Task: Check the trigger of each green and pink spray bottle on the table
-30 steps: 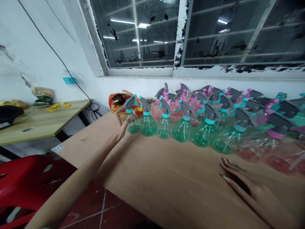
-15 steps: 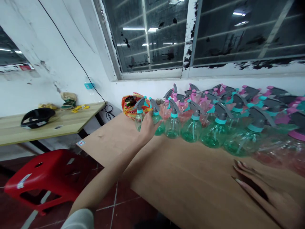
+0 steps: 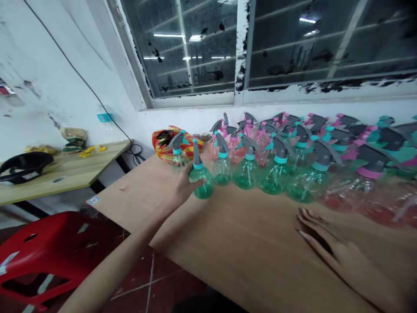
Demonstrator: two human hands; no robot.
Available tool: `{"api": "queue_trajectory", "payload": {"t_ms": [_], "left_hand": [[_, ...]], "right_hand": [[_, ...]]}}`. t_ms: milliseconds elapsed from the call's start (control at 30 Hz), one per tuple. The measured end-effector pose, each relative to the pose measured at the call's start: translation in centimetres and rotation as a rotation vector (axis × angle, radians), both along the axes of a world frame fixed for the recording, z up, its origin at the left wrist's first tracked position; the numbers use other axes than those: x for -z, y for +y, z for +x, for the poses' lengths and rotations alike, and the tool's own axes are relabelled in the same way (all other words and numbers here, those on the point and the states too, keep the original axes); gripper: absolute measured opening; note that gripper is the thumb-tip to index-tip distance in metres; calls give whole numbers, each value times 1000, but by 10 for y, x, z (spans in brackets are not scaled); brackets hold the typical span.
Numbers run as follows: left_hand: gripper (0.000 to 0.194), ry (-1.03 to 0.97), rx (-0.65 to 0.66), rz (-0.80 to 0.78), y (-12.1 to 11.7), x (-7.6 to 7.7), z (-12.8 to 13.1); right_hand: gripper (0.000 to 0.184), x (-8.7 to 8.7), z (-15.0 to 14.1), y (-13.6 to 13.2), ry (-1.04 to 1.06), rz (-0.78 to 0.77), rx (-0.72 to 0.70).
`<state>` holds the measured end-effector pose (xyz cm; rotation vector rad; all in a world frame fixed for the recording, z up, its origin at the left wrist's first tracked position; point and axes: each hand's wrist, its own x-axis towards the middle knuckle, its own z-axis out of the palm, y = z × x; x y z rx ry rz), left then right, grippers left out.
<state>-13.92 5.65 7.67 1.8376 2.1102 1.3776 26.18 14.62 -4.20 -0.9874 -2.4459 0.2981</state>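
Observation:
My left hand (image 3: pixel 182 187) is wrapped round a green spray bottle (image 3: pixel 206 190) with a grey spray head and turquoise collar. It stands upright, slightly in front of the row. Behind my fingers, at the left end, is another spray bottle (image 3: pixel 177 152) with a turquoise collar. Right of the held one, a green spray bottle (image 3: pixel 223 171) leads a row of similar bottles. My right hand (image 3: pixel 332 250) lies on the brown tabletop (image 3: pixel 247 243), fingers stretched out and nothing in them, in front of clear-red spray bottles with pink collars (image 3: pixel 369 174).
More pink and turquoise spray bottles crowd the table's back by the wall. A red and yellow bag (image 3: pixel 159 145) sits at the back left. Further left are a wooden desk (image 3: pixel 74 178) with a black item (image 3: pixel 24 165) and a red stool (image 3: pixel 48 230).
My left hand went from the end bottle to the one beside it. That bottle has come forward out of the row and turned. My right hand stays on the table; the view swung right, then back.

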Motion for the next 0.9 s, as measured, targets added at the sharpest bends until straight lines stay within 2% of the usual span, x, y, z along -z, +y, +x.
{"api": "queue_trajectory", "payload": {"t_ms": [67, 167, 267, 367, 500, 600, 767, 900], "left_hand": [[43, -52, 134, -66, -17, -3, 12], [47, -108, 318, -187, -33, -16, 33], [50, -254, 530, -386, -30, -32, 57], [48, -352, 642, -483, -13, -40, 84], [50, -446, 731, -507, 8, -35, 115], [57, -447, 760, -507, 18, -33, 128], [81, -374, 731, -447, 29, -50, 142], [88, -361, 746, -357, 40, -57, 156]], "right_hand": [[55, -4, -2, -2, 17, -4, 0], [54, -8, -5, -3, 33, -10, 1], [53, -11, -7, -4, 27, -1, 3], [52, -15, -8, -4, 20, 14, 1], [49, -21, -11, -4, 14, 29, 8], [46, -24, -12, -4, 17, 53, 4], [46, -26, -13, -4, -19, 76, 7], [45, -26, -14, -4, -14, 79, 2]]}}
